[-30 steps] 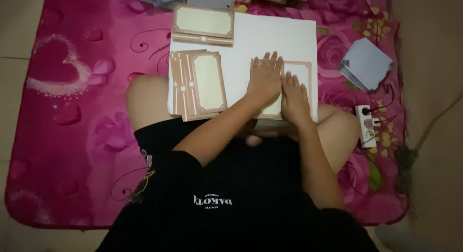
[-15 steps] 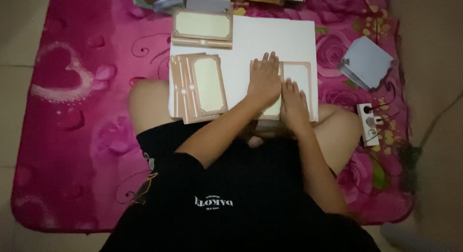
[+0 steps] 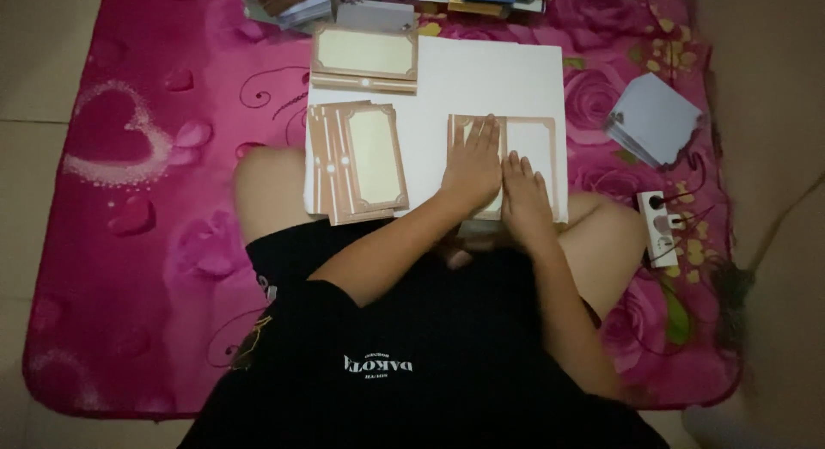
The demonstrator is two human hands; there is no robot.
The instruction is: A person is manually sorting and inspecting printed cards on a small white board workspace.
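You sit cross-legged on a pink floral mat (image 3: 129, 200) with a white board (image 3: 481, 79) across your lap. A fanned stack of tan-bordered cards (image 3: 357, 161) lies on its left part. Your left hand (image 3: 473, 165) and right hand (image 3: 524, 195) lie side by side, fingers extended and palms flat, pressing down one bordered card (image 3: 533, 148) on the board's right part, gripping nothing.
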